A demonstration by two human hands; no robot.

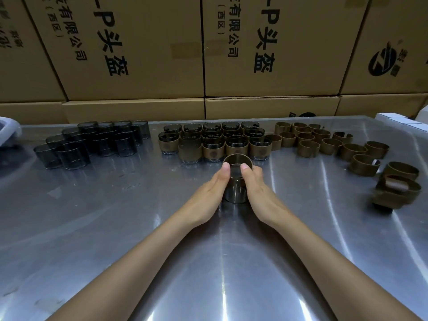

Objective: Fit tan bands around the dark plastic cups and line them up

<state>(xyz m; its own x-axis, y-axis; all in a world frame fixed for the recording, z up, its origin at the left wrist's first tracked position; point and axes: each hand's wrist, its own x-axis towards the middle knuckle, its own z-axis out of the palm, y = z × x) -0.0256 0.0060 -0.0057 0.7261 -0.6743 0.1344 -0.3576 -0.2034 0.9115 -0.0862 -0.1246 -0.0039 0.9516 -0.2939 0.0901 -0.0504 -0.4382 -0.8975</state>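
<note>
Both hands' fingers hidden behind cup (235,193)

Glossy brushed-metal table (115,228); smoky translucent plastic cups (69,147); matt tan bands (308,148); matt cardboard boxes (139,42) in the upper frame.

Both hands (236,193) grip a tan band (238,161) over a dark cup (235,196).

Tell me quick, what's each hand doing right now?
Left hand: gripping the dark cup, thumb on the tan band at its top.
Right hand: gripping the same cup from the other side, thumb on the band.
</note>
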